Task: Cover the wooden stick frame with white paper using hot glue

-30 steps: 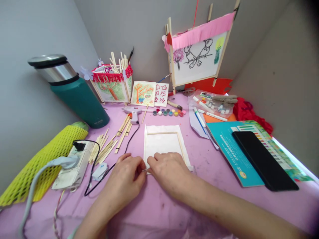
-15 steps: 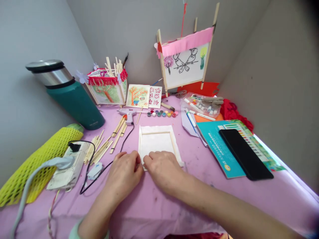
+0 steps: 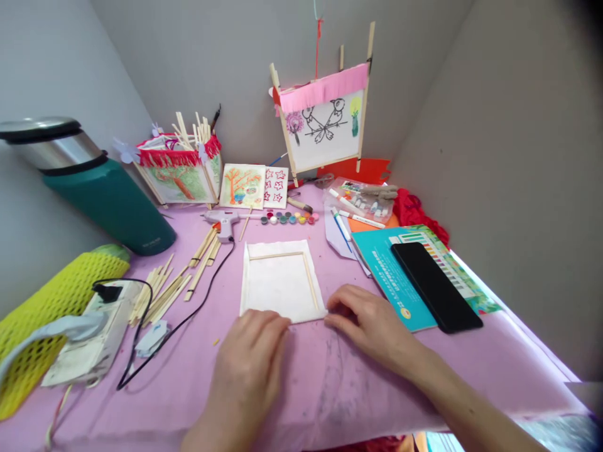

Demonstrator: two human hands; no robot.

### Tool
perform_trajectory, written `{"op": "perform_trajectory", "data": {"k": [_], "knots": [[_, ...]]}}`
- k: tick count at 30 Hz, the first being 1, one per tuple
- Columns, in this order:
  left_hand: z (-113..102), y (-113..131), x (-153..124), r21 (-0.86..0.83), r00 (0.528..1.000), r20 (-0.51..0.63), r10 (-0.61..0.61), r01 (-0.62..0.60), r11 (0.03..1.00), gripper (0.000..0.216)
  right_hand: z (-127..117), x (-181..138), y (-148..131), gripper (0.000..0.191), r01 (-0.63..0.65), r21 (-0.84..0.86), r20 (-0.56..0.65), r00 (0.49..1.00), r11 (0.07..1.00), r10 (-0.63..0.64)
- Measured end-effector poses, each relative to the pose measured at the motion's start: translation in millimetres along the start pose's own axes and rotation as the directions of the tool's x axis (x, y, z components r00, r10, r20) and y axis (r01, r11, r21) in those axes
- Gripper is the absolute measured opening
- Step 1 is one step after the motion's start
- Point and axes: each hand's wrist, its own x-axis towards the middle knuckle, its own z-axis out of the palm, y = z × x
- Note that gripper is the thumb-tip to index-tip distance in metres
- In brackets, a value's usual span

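Left hand (image 3: 249,359), right hand (image 3: 365,323) apart, frame (image 3: 276,255) uncovered

Counted: 1 left hand (image 3: 249,364); 1 right hand (image 3: 367,323); 1 wooden frame (image 3: 276,255); 1 hot glue gun (image 3: 223,221); 1 power strip (image 3: 89,333); 1 green flask (image 3: 103,201); 1 bird-drawing panel (image 3: 323,129)

A table draped in lilac-pink cloth (image 3: 339,389) is carrying all of it, its surface showing dark scuffs: a thin wooden frame (image 3: 277,256) is lying on a white sheet (image 3: 277,289) near the middle, loose wooden sticks (image 3: 160,301) are scattering to the left, and a hot glue gun (image 3: 223,221) is resting beside a row of paint pots (image 3: 289,218) (its black cord (image 3: 188,326) is trailing across the cloth). A teal booklet (image 3: 391,276) is lying to the right, while a power strip (image 3: 89,333) and a yellow foam net sleeve (image 3: 61,301) are crowding the left edge
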Motion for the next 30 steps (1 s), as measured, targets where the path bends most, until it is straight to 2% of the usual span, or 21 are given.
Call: {"op": "perform_trajectory", "data": {"k": [3,7,16,19,24,26,30], "knots": [[20,10,0,-0.019,0.988,0.105,0.116,-0.115,0.993,0.034,7,2,-1,0.006,0.021,-0.009,-0.005,1.0,1.0,-0.021],[33,10,-2,0.041,0.977,0.155,0.146,-0.154,0.987,0.041,10,5,0,0.011,0.016,-0.051,-0.011,1.0,0.999,-0.017],[35,12,5,0.113,0.954,0.295,0.059,-0.096,0.989,0.035,14,7,-7,0.015,-0.032,-0.155,-0.008,0.999,0.987,0.031],[33,18,11,0.098,0.935,0.354,-0.021,-0.014,0.995,0.031,14,7,-7,0.013,-0.036,-0.122,-0.022,0.999,0.992,0.033],[27,23,24,0.084,0.874,0.449,-0.187,0.167,0.982,0.023,16,7,-2,0.01,-0.068,-0.048,-0.063,0.996,0.997,0.065],[27,21,27,0.078,0.863,0.472,-0.179,0.161,0.984,0.022,18,7,0,0.014,-0.084,-0.034,-0.083,0.993,0.996,0.081],[29,16,24,0.127,0.874,0.473,-0.11,0.056,0.99,0.026,20,9,3,0.017,-0.104,-0.017,-0.097,0.99,0.994,0.102]]}}
